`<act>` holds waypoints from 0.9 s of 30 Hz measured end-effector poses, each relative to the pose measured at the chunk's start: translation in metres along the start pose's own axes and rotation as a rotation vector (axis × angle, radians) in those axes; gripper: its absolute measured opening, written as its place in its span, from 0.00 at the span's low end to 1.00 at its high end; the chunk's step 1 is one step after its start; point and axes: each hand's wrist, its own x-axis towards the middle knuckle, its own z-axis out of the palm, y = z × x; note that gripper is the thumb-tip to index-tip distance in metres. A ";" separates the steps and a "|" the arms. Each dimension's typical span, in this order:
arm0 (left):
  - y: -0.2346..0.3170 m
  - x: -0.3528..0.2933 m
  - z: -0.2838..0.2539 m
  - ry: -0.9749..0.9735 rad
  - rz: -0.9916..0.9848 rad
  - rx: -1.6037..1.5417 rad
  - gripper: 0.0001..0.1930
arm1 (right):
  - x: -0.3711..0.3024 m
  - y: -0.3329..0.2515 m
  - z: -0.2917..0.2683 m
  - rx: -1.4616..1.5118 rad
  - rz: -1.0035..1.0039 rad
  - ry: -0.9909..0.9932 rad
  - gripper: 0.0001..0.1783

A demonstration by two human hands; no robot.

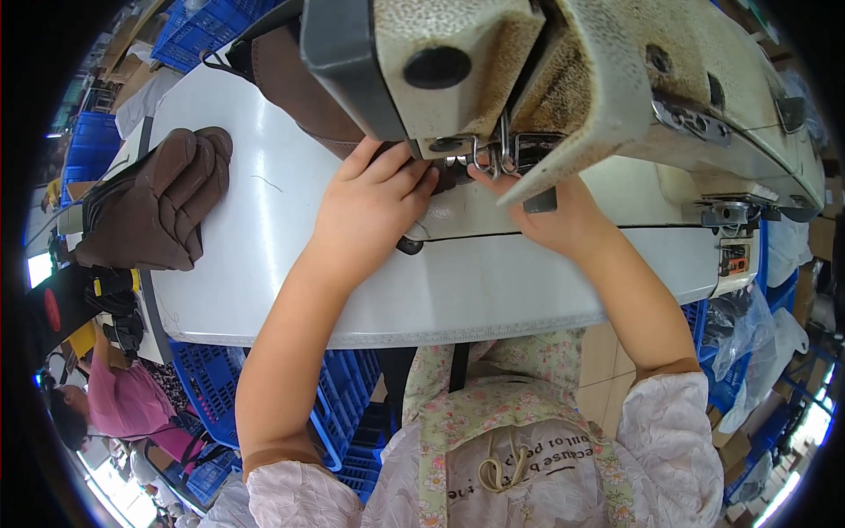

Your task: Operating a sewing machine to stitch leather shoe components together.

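Brown leather piece (pixel 299 84) lies flat on white desk (pixel 458 290), running from far edge under head of sewing machine (pixel 616 79). Left hand (pixel 374 207) pressed flat on it beside needle, fingers (pixel 400 167) close together. Right hand (pixel 550 216) on other side, fingertips hidden under machine head; cannot tell their grip. Stack of brown leather pieces (pixel 158 202) at desk's left edge, well apart.

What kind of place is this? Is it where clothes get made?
Probably a sewing workshop or factory. A big industrial sewing machine sits on a white worktable, brown sewn pieces are stacked beside it, and blue plastic crates stand around.
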 end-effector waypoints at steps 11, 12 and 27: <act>0.004 0.006 -0.003 -0.001 -0.034 0.025 0.13 | 0.000 0.007 0.005 -0.043 -0.021 0.011 0.10; 0.005 0.006 -0.003 -0.001 -0.033 0.024 0.13 | -0.001 0.008 0.006 -0.051 -0.003 0.008 0.07; -0.003 0.003 0.005 -0.043 0.009 0.094 0.15 | 0.003 0.000 -0.002 -0.036 0.029 0.065 0.05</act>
